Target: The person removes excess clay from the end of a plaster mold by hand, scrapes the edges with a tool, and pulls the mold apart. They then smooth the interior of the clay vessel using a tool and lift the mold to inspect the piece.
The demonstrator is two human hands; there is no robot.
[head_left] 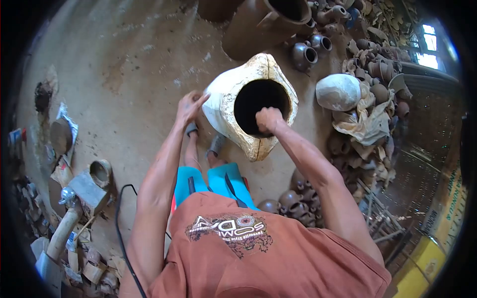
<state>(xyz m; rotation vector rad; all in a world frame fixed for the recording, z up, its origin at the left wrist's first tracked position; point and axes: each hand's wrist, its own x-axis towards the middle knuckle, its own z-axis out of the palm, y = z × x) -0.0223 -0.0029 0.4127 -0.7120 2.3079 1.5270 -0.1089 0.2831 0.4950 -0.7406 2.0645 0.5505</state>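
Observation:
A large off-white mould, plaster by its look (218,94), stands on the floor before me, with seams at two pointed corners and a wide round dark opening. My right hand (270,120) is at the near right of that opening, fingers curled into a fist. Whatever those fingers may hold is hidden. At the mould's left side is my left hand (191,105), its fingers partly extended and reaching the outer wall; I see nothing held in it. The inside of the mould is too dark to make out.
Tall brown clay vessels (248,35) stand beyond the mould. Small dark pots (304,55) and a rounded whitish block (339,92) lie to the right, by heaped pottery. At left are a grey box-like block (88,191) and a black cable (119,218).

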